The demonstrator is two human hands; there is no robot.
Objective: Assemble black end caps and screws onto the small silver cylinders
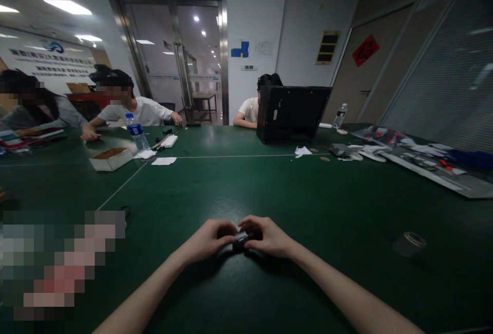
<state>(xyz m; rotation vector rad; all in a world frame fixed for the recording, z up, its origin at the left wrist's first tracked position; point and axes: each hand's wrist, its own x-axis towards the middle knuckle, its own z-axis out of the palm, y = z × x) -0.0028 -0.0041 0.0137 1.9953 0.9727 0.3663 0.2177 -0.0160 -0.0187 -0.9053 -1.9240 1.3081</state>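
A small cylindrical part [241, 238], silvery on top and black below, sits between my two hands at the near middle of the green table. My left hand [211, 237] grips its left side, thumb in front and fingers curled behind. From the right, my right hand [267, 236] closes on it in the same way. The fingers hide much of the part, so I cannot tell exactly what it is. Both hands stay low, close to the tabletop.
A roll of tape [410, 244] lies to the right on the green table [231, 298]. Farther off are an open box [111, 160], a water bottle [136, 132], a black casing [293, 113] and a cluttered tray [435, 174]. Several people sit around the table.
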